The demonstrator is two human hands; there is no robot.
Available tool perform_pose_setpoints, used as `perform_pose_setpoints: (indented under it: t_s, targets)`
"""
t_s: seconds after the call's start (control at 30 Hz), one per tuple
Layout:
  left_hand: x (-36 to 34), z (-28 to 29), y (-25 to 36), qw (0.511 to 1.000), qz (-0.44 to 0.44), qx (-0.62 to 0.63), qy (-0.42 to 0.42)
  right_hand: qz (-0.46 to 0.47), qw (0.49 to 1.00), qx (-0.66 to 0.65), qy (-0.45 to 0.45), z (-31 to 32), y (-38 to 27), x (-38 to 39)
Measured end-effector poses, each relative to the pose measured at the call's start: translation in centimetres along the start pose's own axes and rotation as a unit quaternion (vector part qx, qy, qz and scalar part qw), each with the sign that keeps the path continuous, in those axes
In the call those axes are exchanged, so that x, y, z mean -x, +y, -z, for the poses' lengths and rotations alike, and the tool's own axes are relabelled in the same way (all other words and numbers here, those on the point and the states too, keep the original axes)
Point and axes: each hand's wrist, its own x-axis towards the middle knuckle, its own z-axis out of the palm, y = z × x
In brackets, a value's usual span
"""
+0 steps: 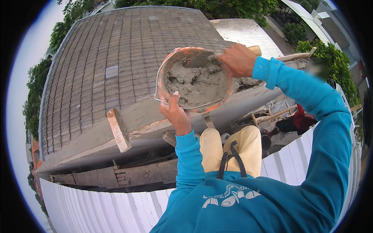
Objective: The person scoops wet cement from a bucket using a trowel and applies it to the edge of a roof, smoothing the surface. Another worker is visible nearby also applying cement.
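Observation:
An orange bucket (pixel 229 92) filled with wet grey mortar (pixel 198 83) is tilted toward me over the edge of the roof. My left hand (pixel 176 114) is closed on its near rim, thumb on the inside, beside the thin wire handle (pixel 157 79). At the far right rim, my right hand (pixel 237 61) is closed around a trowel. The trowel's flat grey blade (pixel 200 59) rests in the mortar at the back of the bucket, and a pale wooden handle end (pixel 255 50) sticks out behind my fist.
A tiled roof (pixel 112 50) slopes away beyond a mortar-covered ledge (pixel 89 141). A wooden block (pixel 119 130) lies across that ledge. White corrugated sheeting (pixel 105 207) runs behind and beside me. Below right are wooden poles (pixel 278 114) and a person in red (pixel 305 119).

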Motion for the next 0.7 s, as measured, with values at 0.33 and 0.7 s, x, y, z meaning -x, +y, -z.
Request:
perform_pose_setpoints:
  t_s: [0.33, 0.7]
  targets:
    - [0.7, -1.4, -0.2, 0.999, -0.032, 0.024, 0.009, -0.091, 0.949, -0.284, -0.105, -1.3, -3.9, 4.7]
    - [1.1, -2.1, -1.3, 0.991, -0.104, -0.083, -0.02, -0.153, 0.816, -0.52, -0.201, -0.4, -3.2, 5.4]
